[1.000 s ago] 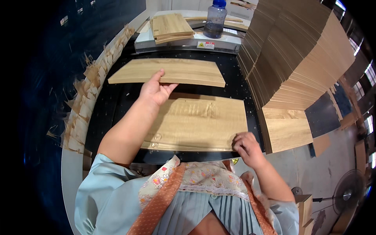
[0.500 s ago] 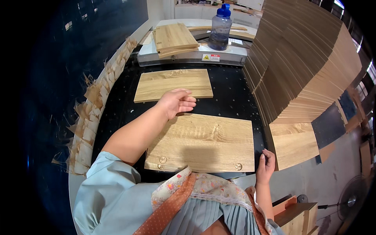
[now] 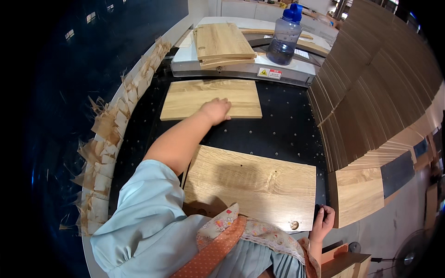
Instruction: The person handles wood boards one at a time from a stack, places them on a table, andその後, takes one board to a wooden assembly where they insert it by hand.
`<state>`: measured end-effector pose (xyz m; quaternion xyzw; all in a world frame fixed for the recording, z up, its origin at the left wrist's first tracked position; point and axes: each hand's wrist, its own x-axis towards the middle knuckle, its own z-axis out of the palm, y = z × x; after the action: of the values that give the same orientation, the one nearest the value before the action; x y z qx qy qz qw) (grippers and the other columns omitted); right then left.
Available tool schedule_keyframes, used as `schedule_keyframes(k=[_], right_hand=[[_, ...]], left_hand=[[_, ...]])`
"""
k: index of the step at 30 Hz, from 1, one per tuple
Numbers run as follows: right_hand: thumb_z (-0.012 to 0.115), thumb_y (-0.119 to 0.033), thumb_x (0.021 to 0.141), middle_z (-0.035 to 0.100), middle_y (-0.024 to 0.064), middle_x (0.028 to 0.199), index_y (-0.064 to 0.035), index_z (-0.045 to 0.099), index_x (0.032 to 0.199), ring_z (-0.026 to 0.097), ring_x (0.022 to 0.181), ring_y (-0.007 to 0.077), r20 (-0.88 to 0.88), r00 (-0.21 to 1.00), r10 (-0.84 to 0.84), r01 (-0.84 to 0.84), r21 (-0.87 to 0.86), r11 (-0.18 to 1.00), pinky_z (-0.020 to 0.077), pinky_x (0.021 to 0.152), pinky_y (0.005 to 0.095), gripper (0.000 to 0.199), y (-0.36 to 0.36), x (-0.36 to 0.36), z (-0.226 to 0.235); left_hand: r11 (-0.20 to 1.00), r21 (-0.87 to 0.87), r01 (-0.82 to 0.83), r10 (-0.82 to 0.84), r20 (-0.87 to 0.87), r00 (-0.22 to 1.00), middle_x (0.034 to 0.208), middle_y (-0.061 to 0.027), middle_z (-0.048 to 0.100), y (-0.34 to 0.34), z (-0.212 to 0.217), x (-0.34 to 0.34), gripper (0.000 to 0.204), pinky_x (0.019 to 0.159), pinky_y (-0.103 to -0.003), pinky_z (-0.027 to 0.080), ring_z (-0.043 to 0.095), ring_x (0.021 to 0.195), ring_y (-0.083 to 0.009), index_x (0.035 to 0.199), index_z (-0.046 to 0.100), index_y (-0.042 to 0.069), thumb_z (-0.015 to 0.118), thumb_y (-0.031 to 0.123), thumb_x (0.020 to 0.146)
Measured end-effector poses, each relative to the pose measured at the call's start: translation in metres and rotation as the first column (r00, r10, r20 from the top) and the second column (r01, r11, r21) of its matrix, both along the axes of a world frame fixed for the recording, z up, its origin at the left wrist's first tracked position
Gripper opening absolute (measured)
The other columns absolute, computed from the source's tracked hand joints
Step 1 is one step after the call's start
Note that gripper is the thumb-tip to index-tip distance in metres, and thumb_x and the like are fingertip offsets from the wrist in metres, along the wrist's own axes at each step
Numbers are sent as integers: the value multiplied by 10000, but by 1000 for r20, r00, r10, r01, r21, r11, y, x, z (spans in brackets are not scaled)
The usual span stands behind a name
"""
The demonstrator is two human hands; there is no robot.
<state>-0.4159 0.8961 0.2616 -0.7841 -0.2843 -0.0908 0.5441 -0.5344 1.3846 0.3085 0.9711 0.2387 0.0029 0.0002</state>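
Note:
My left hand (image 3: pixel 216 111) is at the near edge of the far wood-grain board (image 3: pixel 185 99). Its fingers lie bent on top of the board and its thumb is by the front edge, closed on it. Closer to me lies a larger wood-grain board (image 3: pixel 250 180) with small drilled holes and a round recess in its near right corner. My sleeve and apron cover its near left part. Beside its right edge is my right hand (image 3: pixel 323 220), fingers curled in and nothing visible in them.
Both boards lie on a black studded table (image 3: pixel 278 129). Behind stand stacked boards (image 3: pixel 222 41) and a blue-capped water bottle (image 3: pixel 283 39) on a white machine part. A tall stack of brown panels (image 3: pixel 371 92) rises at right; torn tape (image 3: pixel 109 125) lines the left edge.
My left hand has moved from the gap between the boards onto the far board's near edge, turning palm down. My right hand stays beside the near board. The view has shifted.

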Motion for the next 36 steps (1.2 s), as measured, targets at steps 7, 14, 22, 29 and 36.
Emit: schedule_keyframes(k=[7, 14, 22, 29, 36], right_hand=[[526, -26, 853, 561, 102, 866, 20, 538, 895, 533, 805, 196, 13, 999, -39, 40, -79, 996, 427, 768, 283, 63, 3, -4, 5], [510, -24, 863, 547, 91, 825, 17, 540, 871, 514, 765, 176, 57, 995, -86, 87, -20, 996, 424, 739, 269, 51, 6, -4, 0], [507, -54, 870, 538, 75, 787, 12, 547, 848, 498, 719, 150, 74, 992, -100, 106, -78, 991, 419, 691, 252, 80, 7, 3, 0], [515, -63, 869, 537, 75, 789, 13, 549, 851, 499, 719, 149, 89, 992, -95, 108, -153, 982, 421, 687, 251, 85, 0, 9, -4], [513, -61, 874, 526, 70, 772, 9, 545, 835, 485, 702, 140, 99, 989, -108, 122, -153, 981, 413, 667, 242, 86, 1, 5, -3]], left_hand=[[991, 34, -129, 126, 81, 989, 1156, -112, 551, 64, -7, -42, 357, 904, -389, 434, 537, 1051, -304, 1105, 537, 75, 626, 245, 804], [976, -47, -214, 212, -40, 976, 1271, -120, 502, 74, 3, -51, 446, 952, -379, 408, 469, 1170, -299, 1204, 510, 104, 629, 262, 805], [966, 54, -252, 253, -1, 968, 1044, -105, 598, 51, 6, -29, 326, 822, -417, 458, 568, 986, -315, 986, 576, 82, 604, 362, 821], [975, 103, -198, 192, 64, 979, 973, -101, 598, 57, -5, -26, 298, 790, -415, 467, 576, 927, -310, 904, 571, 74, 598, 360, 822], [978, 103, -180, 173, 79, 982, 965, -99, 602, 61, -5, -30, 263, 782, -427, 463, 575, 916, -323, 896, 572, 79, 608, 325, 813]])
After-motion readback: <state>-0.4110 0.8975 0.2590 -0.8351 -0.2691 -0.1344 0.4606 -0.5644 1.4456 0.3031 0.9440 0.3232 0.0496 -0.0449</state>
